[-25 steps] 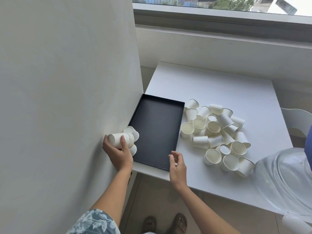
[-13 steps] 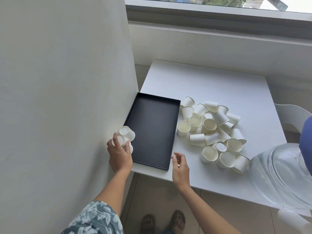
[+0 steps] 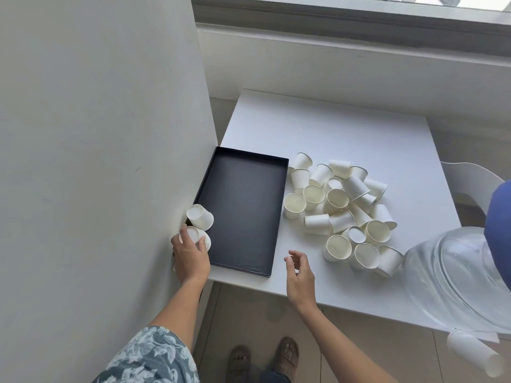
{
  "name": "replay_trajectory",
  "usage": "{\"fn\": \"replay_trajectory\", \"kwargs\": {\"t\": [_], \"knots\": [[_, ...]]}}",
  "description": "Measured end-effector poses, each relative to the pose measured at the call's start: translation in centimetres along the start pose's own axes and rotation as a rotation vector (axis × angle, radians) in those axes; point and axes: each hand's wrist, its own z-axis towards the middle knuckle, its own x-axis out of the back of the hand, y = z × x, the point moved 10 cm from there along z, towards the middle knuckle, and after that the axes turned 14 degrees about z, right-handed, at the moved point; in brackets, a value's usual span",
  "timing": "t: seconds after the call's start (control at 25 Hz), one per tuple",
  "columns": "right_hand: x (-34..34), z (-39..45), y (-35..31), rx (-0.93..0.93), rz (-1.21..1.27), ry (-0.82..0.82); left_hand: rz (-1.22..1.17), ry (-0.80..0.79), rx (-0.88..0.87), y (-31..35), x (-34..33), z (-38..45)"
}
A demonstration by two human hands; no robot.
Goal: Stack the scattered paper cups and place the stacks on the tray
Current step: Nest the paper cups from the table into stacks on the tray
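Note:
A shallow black tray (image 3: 279,205) lies on the white table (image 3: 331,134) beside the wall. My left hand (image 3: 190,258) grips a short stack of white paper cups (image 3: 193,235) bottom up over the tray's near left corner. Another white cup (image 3: 199,216) lies on its side on the tray's left edge, just beyond that stack. My right hand (image 3: 300,272) hovers with fingers apart over the table's front edge, right of the tray, holding nothing. A pile of several loose white cups (image 3: 340,208) lies on the table right of the tray.
A grey wall (image 3: 96,161) stands close on the left, against the tray. A large clear water bottle (image 3: 456,277) with a blue part sits at the right front of the table. A white chair (image 3: 470,183) shows behind it. A window ledge runs along the back.
My left hand has turned the held cups from sideways to bottom up and brought them lower, toward the tray's near left corner. My right hand has stayed over the table's front edge.

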Motion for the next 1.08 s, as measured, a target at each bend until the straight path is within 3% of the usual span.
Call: {"fn": "replay_trajectory", "kwargs": {"t": [0.12,0.28,0.44,0.56,0.72,0.88,1.08], "knots": [[0.5,0.4,0.2,0.036,-0.067,-0.019,0.006,-0.024,-0.002,-0.2,-0.6,0.2],[1.6,1.1,-0.4,0.147,-0.336,-0.092,0.017,-0.031,-0.002,-0.2,-0.7,0.4],[4.6,2.2,-3.0,0.334,-0.663,0.058,0.139,0.102,-0.034,0.2,0.2,-0.1],[6.2,3.6,-3.4,0.295,-0.928,0.133,0.202,0.227,-0.154,1.2,0.5,-1.4],[7.2,5.3,-2.5,0.209,-1.181,0.133,0.155,0.254,-0.251,2.7,0.3,-2.6],[8.0,5.7,-2.6,0.222,-1.183,0.199,0.079,0.189,-0.227,4.2,-0.3,-3.6],[7.8,3.4,-5.2,0.452,-0.95,0.337,-0.073,0.128,-0.21,6.5,-0.8,-4.6]]}}
